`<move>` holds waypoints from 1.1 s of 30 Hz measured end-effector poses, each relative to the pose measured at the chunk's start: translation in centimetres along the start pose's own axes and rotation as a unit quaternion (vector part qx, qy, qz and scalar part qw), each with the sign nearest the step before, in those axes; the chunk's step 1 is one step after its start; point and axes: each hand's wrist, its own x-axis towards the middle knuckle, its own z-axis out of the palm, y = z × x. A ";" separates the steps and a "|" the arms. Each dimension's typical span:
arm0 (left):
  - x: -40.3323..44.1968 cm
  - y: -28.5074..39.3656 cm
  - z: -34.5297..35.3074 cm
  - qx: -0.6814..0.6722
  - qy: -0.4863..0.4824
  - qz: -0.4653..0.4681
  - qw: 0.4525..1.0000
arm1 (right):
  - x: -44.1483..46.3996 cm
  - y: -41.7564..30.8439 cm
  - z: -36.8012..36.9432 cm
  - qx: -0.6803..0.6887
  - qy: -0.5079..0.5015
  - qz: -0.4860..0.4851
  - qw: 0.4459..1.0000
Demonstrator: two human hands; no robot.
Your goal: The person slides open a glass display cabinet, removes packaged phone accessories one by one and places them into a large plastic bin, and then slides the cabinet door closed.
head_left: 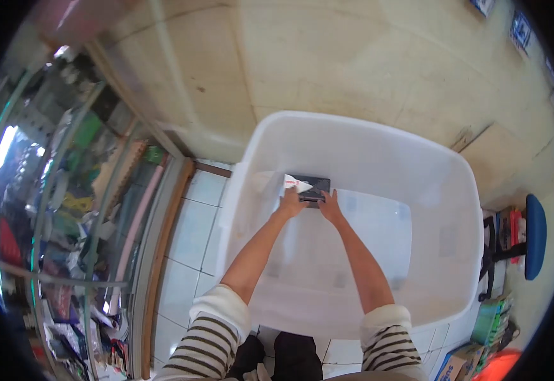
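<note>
Both arms reach down into a large white plastic tub. Inside it, near the far left corner, is a dark rectangular object with a white piece with red print on its left part. My left hand is at the near left edge of the dark object, its fingers closed on it. My right hand is at the near right corner, fingers bent against the same object. Their fingertips are small in view.
A glass display case full of mixed goods stands on the left, with white floor tiles beside it. To the right are a blue chair part, a green basket and a cardboard box. A wall rises behind the tub.
</note>
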 end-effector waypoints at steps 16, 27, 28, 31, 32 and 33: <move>-55.1 -2.1 -12.8 -0.153 0.450 -0.028 0.880 | -26.4 -33.6 -12.2 -0.075 -0.117 -0.561 0.816; -83.3 -8.0 -22.2 0.038 0.749 -0.101 0.653 | -47.1 -59.6 4.3 0.149 -0.149 -0.751 0.625; -85.5 -8.0 -24.8 0.078 0.764 -0.064 0.637 | -49.1 -63.2 4.9 0.186 -0.137 -0.764 0.603; -90.0 -7.6 -32.7 0.050 0.796 0.035 0.602 | -53.2 -74.0 6.0 0.290 -0.104 -0.773 0.555; -90.6 -7.9 -35.5 -0.018 0.799 0.122 0.588 | -53.8 -77.5 6.6 0.312 -0.079 -0.770 0.551; -91.4 -7.8 -38.3 0.006 0.801 0.138 0.582 | -54.3 -80.9 7.3 0.355 -0.101 -0.744 0.557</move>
